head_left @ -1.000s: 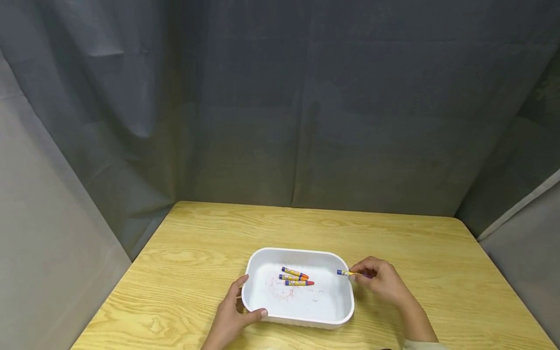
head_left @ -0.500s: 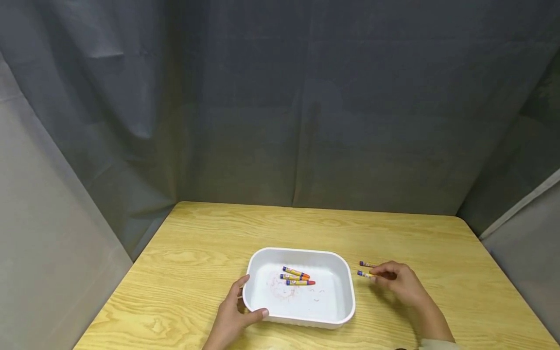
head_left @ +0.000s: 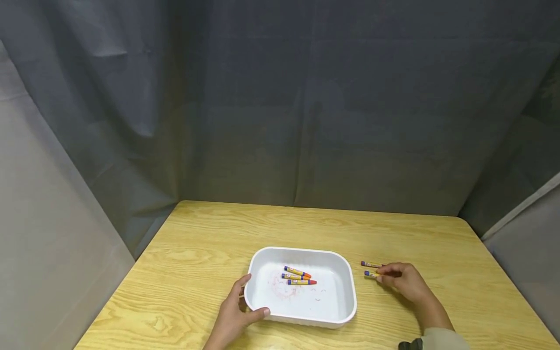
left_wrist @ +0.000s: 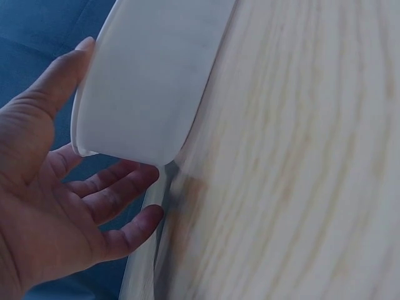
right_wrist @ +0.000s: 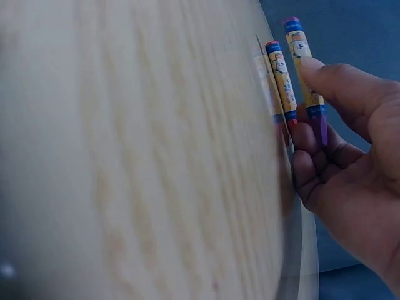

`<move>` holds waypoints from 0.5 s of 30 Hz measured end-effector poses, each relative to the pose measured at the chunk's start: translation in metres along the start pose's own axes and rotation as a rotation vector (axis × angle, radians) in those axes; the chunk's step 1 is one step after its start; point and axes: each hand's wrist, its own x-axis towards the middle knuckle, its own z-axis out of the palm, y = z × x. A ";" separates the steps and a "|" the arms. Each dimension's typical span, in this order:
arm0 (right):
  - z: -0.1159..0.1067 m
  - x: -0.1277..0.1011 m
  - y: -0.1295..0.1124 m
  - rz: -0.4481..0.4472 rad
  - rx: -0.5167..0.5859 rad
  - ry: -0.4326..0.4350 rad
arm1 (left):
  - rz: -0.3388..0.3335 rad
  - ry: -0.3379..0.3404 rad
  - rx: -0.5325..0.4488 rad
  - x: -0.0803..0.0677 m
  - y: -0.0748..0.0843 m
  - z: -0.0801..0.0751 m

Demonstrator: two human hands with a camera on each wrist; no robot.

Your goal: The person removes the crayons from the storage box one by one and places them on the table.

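My left hand grips the left end of a white plastic tray, its thumb over the front rim and its fingers at the side wall. Inside the tray lie 3 crayons with yellow wrappers and orange to red tips. Right of the tray, my right hand pinches a purple crayon between thumb and fingers, low over the table. A red crayon lies just beyond it, beside the fingers. In the head view the hand hides the tip ends of both.
The wooden table carries the tray and crayons. Pink and dark crayon marks show on the tray's floor. Dark grey curtains close off the back, and pale panels stand at the sides.
My right hand has moved right, from the tray's right rim to the table, with the purple crayon. The red crayon beside it has come into view. My left hand stays at the tray.
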 end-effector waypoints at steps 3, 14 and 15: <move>0.002 0.002 0.002 -0.019 -0.036 0.028 | -0.011 0.002 -0.009 0.001 0.000 0.000; 0.004 0.003 0.003 -0.004 -0.101 0.021 | -0.015 0.003 0.017 0.000 0.001 0.000; 0.005 0.003 0.003 0.007 -0.106 0.016 | -0.017 0.003 0.019 0.000 0.001 0.001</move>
